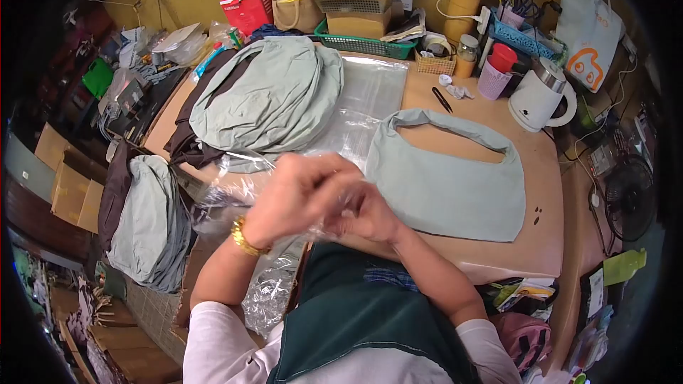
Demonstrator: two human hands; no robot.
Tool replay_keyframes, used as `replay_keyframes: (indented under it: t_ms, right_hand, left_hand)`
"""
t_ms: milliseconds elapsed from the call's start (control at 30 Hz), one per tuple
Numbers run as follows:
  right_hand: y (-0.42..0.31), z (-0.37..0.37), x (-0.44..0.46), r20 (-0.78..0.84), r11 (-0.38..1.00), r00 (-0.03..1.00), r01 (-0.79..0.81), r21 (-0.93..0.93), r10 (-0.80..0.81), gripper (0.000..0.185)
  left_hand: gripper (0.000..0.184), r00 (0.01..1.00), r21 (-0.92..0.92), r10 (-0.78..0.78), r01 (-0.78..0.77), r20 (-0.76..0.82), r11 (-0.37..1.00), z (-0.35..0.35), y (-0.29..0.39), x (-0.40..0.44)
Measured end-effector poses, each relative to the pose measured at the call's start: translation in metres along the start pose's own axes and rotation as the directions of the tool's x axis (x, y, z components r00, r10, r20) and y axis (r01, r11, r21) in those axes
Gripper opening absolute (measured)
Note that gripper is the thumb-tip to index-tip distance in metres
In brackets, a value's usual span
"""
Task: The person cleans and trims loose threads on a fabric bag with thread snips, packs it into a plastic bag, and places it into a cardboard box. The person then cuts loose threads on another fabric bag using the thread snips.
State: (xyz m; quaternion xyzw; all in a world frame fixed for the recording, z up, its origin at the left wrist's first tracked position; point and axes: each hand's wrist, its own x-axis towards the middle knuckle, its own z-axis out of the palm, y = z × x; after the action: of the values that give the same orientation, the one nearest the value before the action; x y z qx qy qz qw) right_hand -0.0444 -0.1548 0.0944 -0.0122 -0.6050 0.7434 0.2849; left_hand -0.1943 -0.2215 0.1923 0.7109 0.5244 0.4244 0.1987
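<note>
Near the table's front edge, my left hand and my right hand meet, both blurred by motion. The left one, with a gold watch at its wrist, has curled fingers. Clear crinkled plastic shows beside and below them, and whether either hand grips it is hidden by blur. To the right a light grey-green cloth bag lies flat with its strap loop spread. Behind the hands, clear plastic sheets lie on the table. A heap of similar grey-green cloth sits at the left over dark cloth.
A white kettle, pink cup, black pen and green basket stand or lie toward the back. More cloth hangs at the left. A black fan is at the far right.
</note>
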Motion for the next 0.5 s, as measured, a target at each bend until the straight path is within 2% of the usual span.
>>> replay_keyframes:
  t_ms: [33, 67, 100, 133, 167, 200, 233, 267, 300, 367, 400, 433, 467, 500]
  right_hand:
    - [0.0, 0.0, -0.004, 0.038, 0.974, 0.978, -0.201, -0.105, 0.206, 0.016]
    - [-0.003, -0.002, -0.01, 0.039, 0.975, 0.978, -0.2, -0.102, 0.205, 0.016]
    - [-0.011, -0.002, -0.017, 0.103, 0.902, 0.914, -0.359, -0.241, 0.392, 0.014]
    - [-0.016, -0.004, -0.025, 0.139, 0.787, 0.811, -0.486, -0.381, 0.568, 0.013]
    - [-0.014, -0.011, -0.035, 0.142, 0.791, 0.812, -0.487, -0.371, 0.567, 0.013]
    - [-0.012, -0.022, -0.046, 0.159, 0.823, 0.936, -0.186, -0.537, 0.315, 0.016]
    - [-0.011, -0.031, -0.057, 0.223, 0.732, 0.974, 0.119, -0.671, 0.047, 0.019]
    - [-0.016, -0.036, -0.066, 0.217, 0.734, 0.975, 0.114, -0.67, 0.047, 0.019]
    - [-0.023, -0.038, -0.076, 0.062, 0.775, 0.993, 0.12, -0.621, -0.104, 0.017]
    - [-0.031, -0.045, -0.1, -0.129, 0.806, 0.963, 0.122, -0.58, -0.238, 0.016]
    - [-0.036, -0.05, -0.118, -0.438, 0.934, 0.89, -0.044, -0.355, -0.124, 0.013]
    - [-0.039, -0.052, -0.128, -0.661, 0.99, 0.749, -0.123, -0.067, 0.048, 0.011]
    - [-0.04, -0.055, -0.133, -0.68, 0.989, 0.732, -0.125, -0.075, 0.041, 0.011]
    - [-0.039, -0.061, -0.137, -0.711, 0.979, 0.701, -0.115, -0.171, -0.042, 0.011]
  left_hand:
    - [0.011, 0.995, -0.043, -0.043, 0.039, -0.09, 0.998, -0.008, -0.001, 0.004]
    - [0.013, 0.97, -0.137, -0.184, 0.163, -0.16, 0.977, -0.019, 0.002, 0.007]
    - [0.016, 0.943, -0.176, -0.244, 0.207, -0.228, 0.962, -0.03, -0.007, 0.008]
    - [0.017, 0.917, -0.22, -0.255, 0.192, -0.308, 0.956, -0.041, -0.018, 0.01]
    - [0.02, 0.905, -0.207, -0.221, 0.153, -0.364, 0.966, -0.053, -0.027, 0.009]
    - [0.023, 0.862, -0.203, -0.257, 0.184, -0.437, 0.962, -0.066, -0.043, 0.006]
    - [0.025, 0.841, -0.223, -0.266, 0.178, -0.471, 0.958, -0.079, -0.058, 0.003]
    - [0.026, 0.83, -0.238, -0.308, 0.218, -0.464, 0.946, -0.085, -0.072, -0.002]
    - [0.026, 0.82, -0.254, -0.351, 0.259, -0.452, 0.932, -0.086, -0.084, -0.006]
    - [0.025, 0.847, -0.279, -0.435, 0.357, -0.305, 0.891, -0.072, -0.101, -0.016]
    - [0.018, 0.826, -0.549, -0.508, 0.314, -0.245, 0.775, -0.049, -0.126, -0.022]
    - [0.013, 0.792, -0.668, -0.583, 0.336, -0.182, 0.664, -0.039, -0.125, -0.023]
    - [0.013, 0.793, -0.686, -0.595, 0.36, -0.133, 0.633, -0.03, -0.121, -0.022]
    - [0.013, 0.792, -0.701, -0.605, 0.385, -0.084, 0.601, -0.021, -0.118, -0.021]
